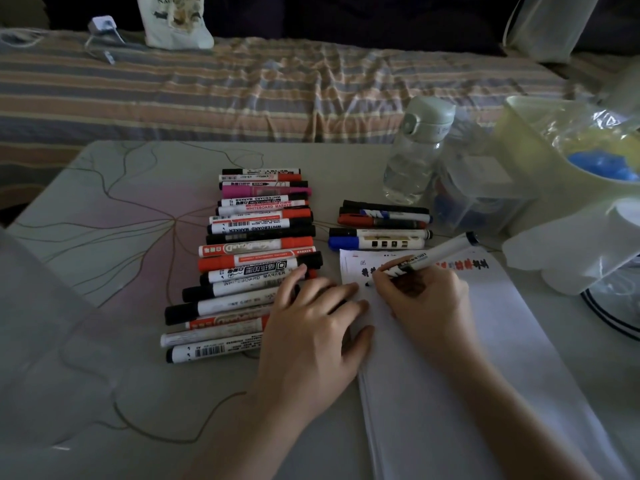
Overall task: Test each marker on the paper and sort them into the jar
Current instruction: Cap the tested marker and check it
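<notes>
Forearms lead to the paper (450,341). Its near-left edge is pressed flat by the left hand (311,327), fingers straight, presumably to steady it. A marker (433,254) is pinched by the right hand (419,292), tip on the paper's far-left corner beside test marks. Left of the paper, untested markers (256,258) are stacked; behind it, a clear jar (474,199) stands on the patterned surface (121,202), a striped bed (242,88) beyond.
</notes>
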Available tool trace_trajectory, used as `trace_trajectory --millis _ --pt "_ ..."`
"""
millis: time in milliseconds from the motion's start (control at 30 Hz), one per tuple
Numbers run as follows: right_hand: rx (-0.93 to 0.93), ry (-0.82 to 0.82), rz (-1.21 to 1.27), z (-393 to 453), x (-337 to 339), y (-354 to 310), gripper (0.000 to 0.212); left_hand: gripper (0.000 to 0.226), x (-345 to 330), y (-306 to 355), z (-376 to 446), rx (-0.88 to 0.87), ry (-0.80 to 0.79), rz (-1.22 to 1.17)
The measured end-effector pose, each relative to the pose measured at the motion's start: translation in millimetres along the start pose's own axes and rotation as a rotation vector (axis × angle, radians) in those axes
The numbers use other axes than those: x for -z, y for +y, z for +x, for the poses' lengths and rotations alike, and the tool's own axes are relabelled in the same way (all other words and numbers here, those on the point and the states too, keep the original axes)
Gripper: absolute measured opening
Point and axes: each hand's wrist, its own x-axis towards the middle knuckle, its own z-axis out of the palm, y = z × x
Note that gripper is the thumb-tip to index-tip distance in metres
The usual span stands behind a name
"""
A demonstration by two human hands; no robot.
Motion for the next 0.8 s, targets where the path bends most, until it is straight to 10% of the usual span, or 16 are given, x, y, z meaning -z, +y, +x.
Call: trace_trajectory --millis 800 --pt "0.013 0.025 0.024 -2.5 0.8 0.6 0.018 0.032 -4.5 -5.2 -5.2 -0.013 0.127 -0.008"
